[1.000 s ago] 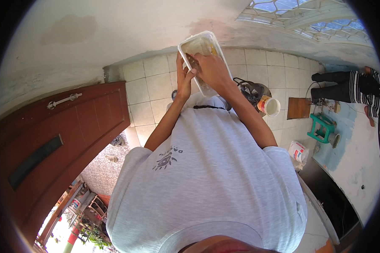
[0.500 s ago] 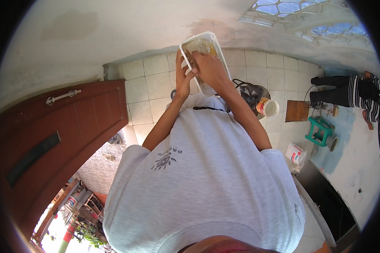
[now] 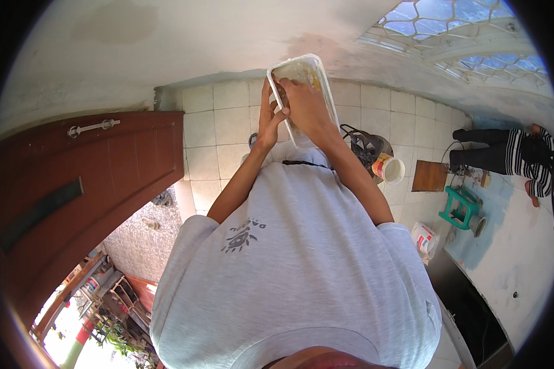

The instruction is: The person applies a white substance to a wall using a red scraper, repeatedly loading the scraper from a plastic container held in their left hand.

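I hold a white rectangular plastic tray (image 3: 323, 72) tilted up in front of me, its inside smeared with greyish and yellow residue. My left hand (image 3: 269, 125) is closed around its left side, thumb over the rim and fingers behind the outer wall. Inside the tray, my right hand (image 3: 309, 109) reaches toward the left wall with its fingers bent together. Something brownish shows beside those fingers, but what they grip, if anything, is hidden.
A white paint bucket (image 3: 389, 169) stands on the tiles by a black bag (image 3: 366, 147). To the right are a green stool (image 3: 460, 207), a white packet (image 3: 425, 238) and another person (image 3: 505, 142) in a striped top. A brown door (image 3: 98, 166) is at left.
The tray and both hands sit slightly lower and farther right in view. My right hand has shifted a little along the tray's inside. The left hand keeps its hold.
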The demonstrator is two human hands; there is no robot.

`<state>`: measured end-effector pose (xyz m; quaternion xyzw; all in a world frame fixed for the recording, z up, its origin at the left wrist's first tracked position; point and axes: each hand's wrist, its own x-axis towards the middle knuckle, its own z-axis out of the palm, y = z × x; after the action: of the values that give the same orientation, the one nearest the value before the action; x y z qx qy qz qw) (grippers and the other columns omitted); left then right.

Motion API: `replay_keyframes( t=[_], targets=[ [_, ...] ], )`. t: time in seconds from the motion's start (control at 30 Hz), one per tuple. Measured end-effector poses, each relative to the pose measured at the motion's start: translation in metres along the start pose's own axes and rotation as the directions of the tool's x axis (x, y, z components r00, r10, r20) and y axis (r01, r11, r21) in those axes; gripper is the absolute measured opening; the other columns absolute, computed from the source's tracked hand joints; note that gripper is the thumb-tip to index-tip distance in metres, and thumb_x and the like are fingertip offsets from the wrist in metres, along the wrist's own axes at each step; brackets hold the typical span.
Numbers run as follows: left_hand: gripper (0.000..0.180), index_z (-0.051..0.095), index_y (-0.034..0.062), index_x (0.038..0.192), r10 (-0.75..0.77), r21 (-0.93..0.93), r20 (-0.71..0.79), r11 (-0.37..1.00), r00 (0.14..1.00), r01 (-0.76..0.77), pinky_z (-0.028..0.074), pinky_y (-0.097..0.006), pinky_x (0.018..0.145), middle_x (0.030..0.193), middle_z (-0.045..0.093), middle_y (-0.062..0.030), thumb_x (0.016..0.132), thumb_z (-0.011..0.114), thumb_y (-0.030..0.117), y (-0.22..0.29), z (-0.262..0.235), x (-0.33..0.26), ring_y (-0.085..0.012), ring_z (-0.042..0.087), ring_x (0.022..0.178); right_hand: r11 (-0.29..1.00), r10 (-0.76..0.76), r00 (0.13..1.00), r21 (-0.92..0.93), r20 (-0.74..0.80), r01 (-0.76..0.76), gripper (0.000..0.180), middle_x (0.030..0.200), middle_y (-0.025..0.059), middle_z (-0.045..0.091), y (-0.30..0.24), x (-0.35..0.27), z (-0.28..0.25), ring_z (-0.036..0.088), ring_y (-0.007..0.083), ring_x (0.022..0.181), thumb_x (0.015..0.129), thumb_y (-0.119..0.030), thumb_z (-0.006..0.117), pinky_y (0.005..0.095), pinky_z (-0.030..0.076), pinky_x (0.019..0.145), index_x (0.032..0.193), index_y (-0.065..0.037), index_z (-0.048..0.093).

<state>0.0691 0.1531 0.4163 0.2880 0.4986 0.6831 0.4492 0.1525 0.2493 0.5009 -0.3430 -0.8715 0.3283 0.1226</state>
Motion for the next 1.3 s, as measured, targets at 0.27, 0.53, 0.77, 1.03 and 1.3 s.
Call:
replay_keyframes(
  t=[0.27,0.53,0.77,1.03,1.3],
  targets=[
    [0.095,0.015,0.0065,0.155,0.061,-0.039,-0.085,0.997,0.995,-0.064,0.029,-0.042,0.114,0.149,0.033,-0.0139,0.082,0.064,0.045,0.016,0.000,-0.002,-0.0290,0.035,0.137,0.997,-0.076,0.982,0.035,0.171,0.071,0.036,0.092,0.0245,0.067,0.002,-0.017,-0.004,0.066,0.0402,0.088,0.085,-0.004,0.058,0.0478,0.052,0.079,0.121,0.000,0.060],
    [0.098,0.007,0.0095,0.157,0.151,0.098,-0.056,0.985,0.987,-0.145,0.033,-0.044,0.112,0.158,0.021,-0.0141,0.083,0.065,0.036,0.004,0.001,-0.011,-0.0333,0.037,0.136,0.995,0.028,0.993,0.093,-0.112,-0.018,0.017,0.082,0.0315,0.065,0.002,-0.006,0.011,0.064,0.0475,0.078,0.092,-0.008,0.056,0.0527,0.051,0.068,0.095,0.008,0.058],
    [0.087,0.014,0.0075,0.156,0.130,-0.063,-0.124,0.988,0.984,-0.139,0.029,-0.043,0.114,0.154,0.026,-0.0130,0.086,0.061,0.033,-0.003,-0.005,-0.009,-0.0267,0.032,0.139,0.990,0.067,0.991,0.118,0.119,-0.081,0.022,0.088,0.0317,0.064,-0.004,-0.015,-0.004,0.064,0.0460,0.081,0.089,-0.004,0.054,0.0511,0.051,0.073,0.105,0.011,0.058],
    [0.090,0.013,0.0084,0.156,0.096,-0.029,-0.164,0.994,0.982,-0.102,0.031,-0.044,0.113,0.153,0.025,-0.0151,0.085,0.062,0.031,-0.002,-0.002,-0.014,-0.0301,0.035,0.136,0.996,0.053,0.996,0.070,0.066,-0.058,0.025,0.086,0.0307,0.065,0.015,-0.021,0.011,0.065,0.0462,0.082,0.085,0.000,0.056,0.0507,0.052,0.077,0.108,0.009,0.059],
    [0.099,0.009,0.0107,0.157,0.077,0.038,-0.179,0.997,0.981,-0.072,0.038,-0.045,0.107,0.151,0.027,-0.0194,0.082,0.068,0.035,-0.005,-0.001,-0.010,-0.0352,0.041,0.130,0.991,0.056,0.998,0.122,-0.008,-0.055,0.023,0.081,0.0310,0.064,0.021,-0.017,0.018,0.065,0.0467,0.077,0.093,-0.012,0.055,0.0516,0.051,0.070,0.100,0.009,0.060]
  ],
)
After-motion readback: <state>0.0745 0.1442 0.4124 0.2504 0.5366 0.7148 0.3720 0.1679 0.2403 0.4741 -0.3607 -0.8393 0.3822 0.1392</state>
